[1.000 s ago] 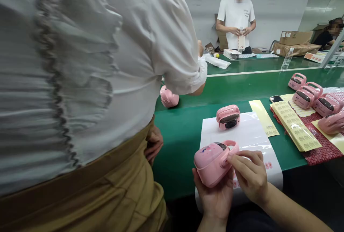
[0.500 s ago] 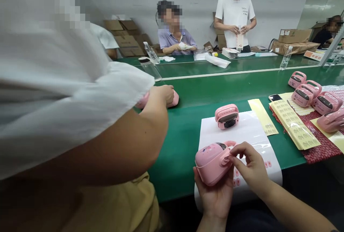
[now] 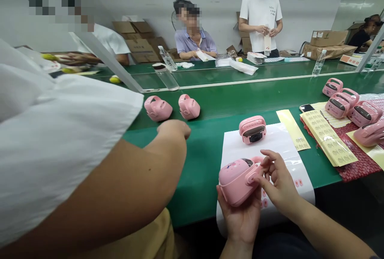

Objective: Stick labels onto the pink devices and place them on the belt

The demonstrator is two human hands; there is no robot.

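Note:
A pink device with a rounded body and a carry handle (image 3: pixel 235 183) rests tilted in my left hand (image 3: pixel 241 221), which is closed around its underside. My right hand (image 3: pixel 279 183) is at the device's right side, its thumb touching the round handle joint and its other fingers spread loosely by the handle. Under both lies a white sheet (image 3: pixel 234 147) with small pink stickers (image 3: pixel 297 183), partly hidden by my hands. Farther up on this sheet stands a second pink device (image 3: pixel 253 130), a dark round lens on its front.
A co-worker's bare arm (image 3: pixel 156 159) reaches in from the left, near two pink devices (image 3: pixel 158 108) on the green table (image 3: pixel 204 171). At right are yellow sticker sheets (image 3: pixel 327 137), a phone (image 3: pixel 306 108), red bubble wrap (image 3: pixel 354 171) and several pink devices (image 3: pixel 342 103). Bottles (image 3: pixel 319 63) stand farther back.
My right fingers have opened from a pinch at the handle joint, with the index finger lifted. The co-worker's hand has drawn back from the pink devices at left.

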